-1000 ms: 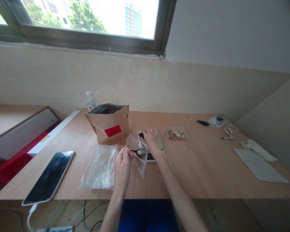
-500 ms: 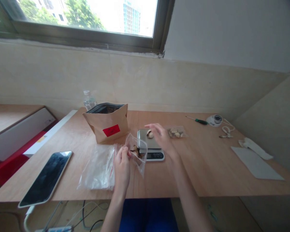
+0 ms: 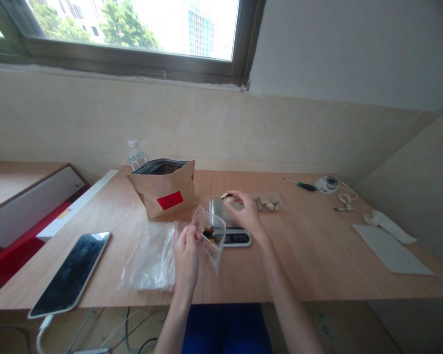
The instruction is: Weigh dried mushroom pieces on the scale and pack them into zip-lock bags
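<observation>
My left hand (image 3: 187,246) is closed on the edge of a small clear plastic bag (image 3: 217,253), its mouth facing right. Dark brown dried pieces (image 3: 211,235) lie inside the bag. Over the small digital scale (image 3: 237,239), my right hand (image 3: 246,212) pinches a pale, dark-edged dried piece (image 3: 229,198) between thumb and fingers. It looks like a dried mushroom slice, though its kind is hard to be sure of. The bag overlaps the left side of the scale. Behind my right hand lies another clear bag (image 3: 276,200) holding several pale pieces.
A brown paper pouch (image 3: 147,194) stands open at back left, a plastic bottle (image 3: 136,156) behind it. Flat clear zip bags (image 3: 151,265) lie left of my left hand, near a phone (image 3: 72,275). A screwdriver (image 3: 307,186), a small camera (image 3: 327,185) and white paper (image 3: 391,253) are on the right.
My right hand has lowered its fingers around the pale piece on the scale and now grips it, slightly raised. The left hand and its bag stay nearly where they were.
</observation>
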`<state>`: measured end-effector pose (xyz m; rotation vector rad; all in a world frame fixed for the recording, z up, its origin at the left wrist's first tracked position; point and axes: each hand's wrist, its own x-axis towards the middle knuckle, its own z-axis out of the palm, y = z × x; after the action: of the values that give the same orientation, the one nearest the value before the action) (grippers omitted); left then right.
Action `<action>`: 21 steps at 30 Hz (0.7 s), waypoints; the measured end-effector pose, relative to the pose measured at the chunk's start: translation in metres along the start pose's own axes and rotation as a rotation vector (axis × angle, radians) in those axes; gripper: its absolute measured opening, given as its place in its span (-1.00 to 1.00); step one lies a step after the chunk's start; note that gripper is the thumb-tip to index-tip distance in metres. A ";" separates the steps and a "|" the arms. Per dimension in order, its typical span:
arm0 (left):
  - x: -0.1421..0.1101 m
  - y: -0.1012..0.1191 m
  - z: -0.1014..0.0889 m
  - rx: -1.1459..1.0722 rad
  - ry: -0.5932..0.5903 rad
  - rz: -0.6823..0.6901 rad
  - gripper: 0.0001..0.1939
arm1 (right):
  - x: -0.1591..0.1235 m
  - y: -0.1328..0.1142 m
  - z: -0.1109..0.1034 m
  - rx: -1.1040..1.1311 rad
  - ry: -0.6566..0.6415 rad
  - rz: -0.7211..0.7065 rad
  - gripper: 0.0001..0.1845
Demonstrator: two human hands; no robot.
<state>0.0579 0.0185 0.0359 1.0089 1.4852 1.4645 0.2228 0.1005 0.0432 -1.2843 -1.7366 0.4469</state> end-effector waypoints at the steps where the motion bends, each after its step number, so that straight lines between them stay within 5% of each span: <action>1: 0.000 0.000 0.001 0.006 -0.002 -0.003 -0.64 | -0.001 -0.014 -0.006 0.063 0.001 -0.027 -0.65; 6: 0.001 0.001 0.001 -0.040 -0.004 0.002 -0.66 | -0.008 -0.070 -0.036 0.143 -0.123 -0.115 -0.69; 10: 0.002 0.003 -0.002 -0.070 0.023 -0.014 -0.67 | -0.016 -0.073 -0.044 0.188 -0.076 -0.045 -0.68; 13: 0.001 0.005 -0.001 -0.152 0.072 -0.033 -0.69 | -0.034 -0.065 -0.037 0.211 -0.169 0.062 -0.61; 17: -0.007 0.009 0.006 -0.301 0.138 -0.057 -0.75 | -0.064 -0.060 -0.011 0.293 -0.290 0.215 -0.19; 21: -0.025 0.013 0.012 -0.296 0.082 0.019 -0.71 | -0.076 -0.060 0.010 0.464 -0.196 0.297 -0.37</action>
<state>0.0782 -0.0003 0.0492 0.7929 1.2687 1.6981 0.1847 0.0105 0.0478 -1.1824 -1.4767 1.1098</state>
